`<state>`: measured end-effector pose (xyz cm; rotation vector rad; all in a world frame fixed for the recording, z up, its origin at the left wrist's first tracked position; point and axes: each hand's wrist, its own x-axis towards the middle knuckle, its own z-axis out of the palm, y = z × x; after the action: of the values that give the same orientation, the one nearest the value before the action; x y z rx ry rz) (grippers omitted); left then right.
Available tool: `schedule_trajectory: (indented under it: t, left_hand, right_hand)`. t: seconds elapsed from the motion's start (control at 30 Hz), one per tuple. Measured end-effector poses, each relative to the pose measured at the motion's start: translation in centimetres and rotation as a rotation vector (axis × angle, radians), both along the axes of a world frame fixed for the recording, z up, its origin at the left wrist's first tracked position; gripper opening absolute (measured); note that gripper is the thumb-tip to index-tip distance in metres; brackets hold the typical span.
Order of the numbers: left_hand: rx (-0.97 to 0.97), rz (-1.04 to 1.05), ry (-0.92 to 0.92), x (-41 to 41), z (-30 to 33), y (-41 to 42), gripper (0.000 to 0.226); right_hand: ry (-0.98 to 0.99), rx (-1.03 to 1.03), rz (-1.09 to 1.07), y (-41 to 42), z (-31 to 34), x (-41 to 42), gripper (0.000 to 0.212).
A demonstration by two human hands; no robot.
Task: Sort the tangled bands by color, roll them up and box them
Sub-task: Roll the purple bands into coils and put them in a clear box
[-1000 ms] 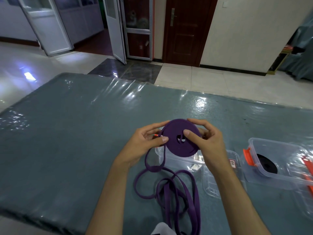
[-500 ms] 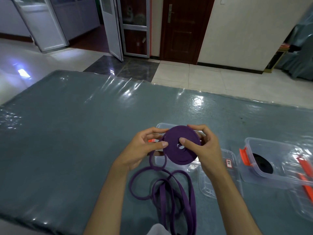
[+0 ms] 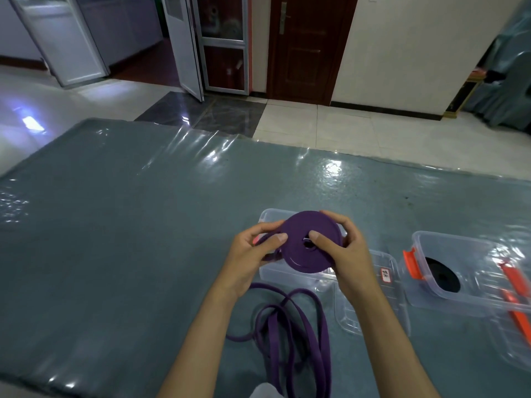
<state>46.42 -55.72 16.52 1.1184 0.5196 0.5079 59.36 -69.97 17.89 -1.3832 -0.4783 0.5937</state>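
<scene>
A purple roll [image 3: 309, 241] is held upright above the near box [image 3: 290, 275], gripped at its 9 o'clock edge by the left hand [image 3: 254, 254] and at 3 o'clock by the right hand [image 3: 342, 251]; each hand's fingers are curled round the rim, with the thumbs pressed on the face nearest the camera. From the roll's 8 o'clock side the unwound tail [image 3: 290, 328] is seen to drop to the table [image 3: 115, 225], where it lies in loose crossing loops at 6 o'clock of the hands. At 3 o'clock a second box [image 3: 459, 271] is seen, with a black roll [image 3: 441, 274] already inside; a clear lid [image 3: 370, 300] lies between the boxes. Rolling is judged to be only partly done. Should either thumb be eased, the wound turns could spring apart or slide sideways into a cone. The crossed loops could also be drawn into a knot, or a twist wound into the roll, if the tail is pulled in without being straightened.
</scene>
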Motion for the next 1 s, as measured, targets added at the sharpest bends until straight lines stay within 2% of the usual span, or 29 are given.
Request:
schedule_trajectory:
  t: [0.07, 0.17, 0.27, 0.47, 0.6, 0.67, 0.83, 1.0]
  left_hand:
    - [0.036, 0.022, 0.008, 0.6, -0.5, -0.3, 0.025]
    - [0.052, 0.177, 0.016, 1.7, -1.1, -0.8, 0.023]
    - [0.037, 0.295, 0.068, 2.6, -2.0, -1.1, 0.032]
    - [-0.026, 0.12, 0.074, 4.0, -4.6, -1.0, 0.015]
    - [-0.111, 0.114, 0.107, 5.0, -5.8, 0.0, 0.026]
    - [-0.125, 0.148, 0.135, 5.8, -6.5, 0.8, 0.03]
    - [-0.16, 0.207, 0.249, 8.5, -9.5, 3.3, 0.031]
    - [-0.127, 0.129, 0.429, 11.9, -13.8, 5.5, 0.027]
  right_hand:
    - [0.017, -0.014, -0.042, 0.1, -0.5, 0.2, 0.049]
    - [0.06, -0.017, -0.098, 0.6, -0.9, 0.3, 0.05]
    - [0.086, -0.015, -0.148, 1.3, -1.7, 0.5, 0.05]
    - [0.179, -0.012, -0.281, 2.3, -4.0, 2.1, 0.053]
    - [0.242, -0.039, -0.305, 2.9, -5.4, 3.4, 0.053]
    - [0.257, -0.109, -0.268, 3.3, -6.2, 4.3, 0.047]
    - [0.24, -0.368, -0.157, 3.9, -9.2, 8.0, 0.014]
    - [0.166, -0.645, -0.025, 4.8, -11.6, 10.2, 0.012]
